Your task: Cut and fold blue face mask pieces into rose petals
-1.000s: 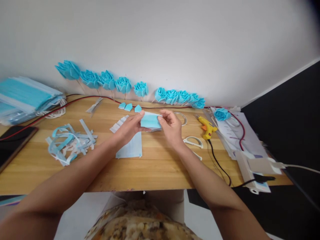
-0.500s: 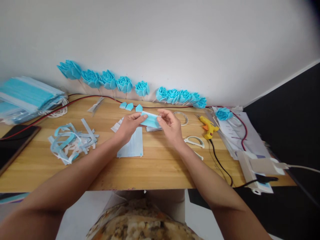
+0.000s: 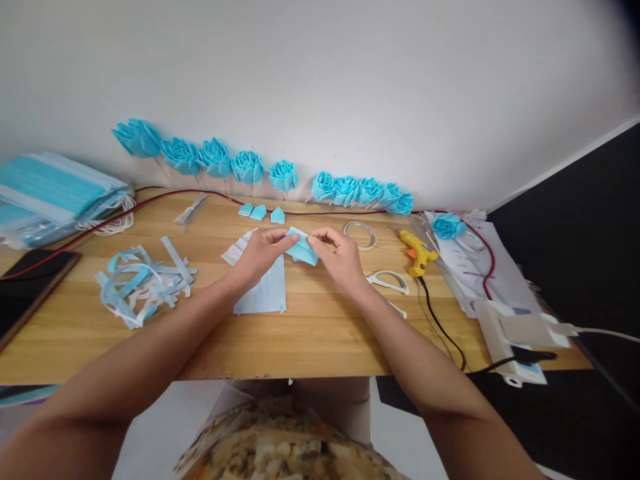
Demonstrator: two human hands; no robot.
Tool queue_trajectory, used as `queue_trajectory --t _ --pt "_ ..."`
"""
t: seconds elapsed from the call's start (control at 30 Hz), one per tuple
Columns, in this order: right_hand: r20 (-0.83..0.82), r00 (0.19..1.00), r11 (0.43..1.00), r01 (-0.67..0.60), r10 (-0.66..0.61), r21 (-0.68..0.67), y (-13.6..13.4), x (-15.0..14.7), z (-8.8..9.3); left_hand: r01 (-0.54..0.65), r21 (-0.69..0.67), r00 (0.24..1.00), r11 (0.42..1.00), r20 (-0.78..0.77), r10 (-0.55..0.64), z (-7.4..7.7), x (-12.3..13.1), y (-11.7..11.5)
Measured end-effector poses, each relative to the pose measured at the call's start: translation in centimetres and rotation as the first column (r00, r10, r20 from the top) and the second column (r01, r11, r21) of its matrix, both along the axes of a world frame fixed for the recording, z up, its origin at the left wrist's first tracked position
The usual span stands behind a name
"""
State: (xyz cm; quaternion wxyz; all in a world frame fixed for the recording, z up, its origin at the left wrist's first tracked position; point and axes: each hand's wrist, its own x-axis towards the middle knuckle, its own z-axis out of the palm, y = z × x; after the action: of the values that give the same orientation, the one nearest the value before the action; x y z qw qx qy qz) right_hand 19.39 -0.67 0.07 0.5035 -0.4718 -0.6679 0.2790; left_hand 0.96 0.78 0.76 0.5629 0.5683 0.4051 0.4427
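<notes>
A small light-blue fabric piece (image 3: 304,249) is held between both hands above the middle of the table. My left hand (image 3: 265,252) pinches its left side with thumb and fingers. At its upper right edge, my right hand (image 3: 339,255) has its thumb and fingertips closed on it. The piece is tilted, with its right side lower. Beneath my left hand lies a flat pale-blue mask sheet (image 3: 267,293), partly covered, beside white pleated pieces (image 3: 235,252). Three small folded blue pieces (image 3: 258,213) lie just beyond the hands.
Blue fabric flowers (image 3: 249,168) lean along the wall. Masks (image 3: 55,193) are stacked left, near cut strips (image 3: 145,283) and a dark tablet (image 3: 35,287). Tape (image 3: 360,225), scissors (image 3: 390,280), a yellow glue gun (image 3: 419,255) and a power strip (image 3: 493,333) are at right.
The blue piece has gone from nearly level to slanting down to the right and looks more folded. My right hand has moved slightly left, and its fingers have come in onto the piece.
</notes>
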Motion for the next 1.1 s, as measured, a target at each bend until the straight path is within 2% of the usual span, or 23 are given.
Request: queue_trajectory --t 0.27,0.37,0.53,0.67,0.87,1.1 --pt "0.038 0.999 1.0 -0.026 0.026 -0.005 -0.1 -0.1 0.3 0.044 0.062 0.999 0.997 -0.03 -0.042 -0.6 0.1 0.0" --pt "0.035 0.999 0.999 -0.03 0.029 0.022 0.0 0.0 0.3 0.062 0.088 0.998 0.994 0.021 -0.064 -0.7 0.3 0.1" --pt "-0.04 0.999 0.998 0.013 -0.01 0.057 0.6 0.8 0.3 0.015 0.176 0.996 0.984 0.084 -0.031 -0.2 0.6 0.0" --pt "-0.097 0.995 0.998 0.034 -0.029 0.044 1.1 1.3 0.0 0.016 0.276 1.0 0.961 0.006 -0.019 -0.2 0.5 -0.3" --pt "-0.083 0.996 0.998 0.028 -0.024 0.055 1.0 1.1 0.0 -0.013 0.334 0.995 0.943 -0.085 0.044 -0.4 0.2 -0.1" --pt "-0.003 1.0 0.995 0.0 0.001 0.102 0.7 1.1 0.6 0.153 0.421 0.956 0.894 -0.293 -0.025 -0.7 -0.4 0.6"
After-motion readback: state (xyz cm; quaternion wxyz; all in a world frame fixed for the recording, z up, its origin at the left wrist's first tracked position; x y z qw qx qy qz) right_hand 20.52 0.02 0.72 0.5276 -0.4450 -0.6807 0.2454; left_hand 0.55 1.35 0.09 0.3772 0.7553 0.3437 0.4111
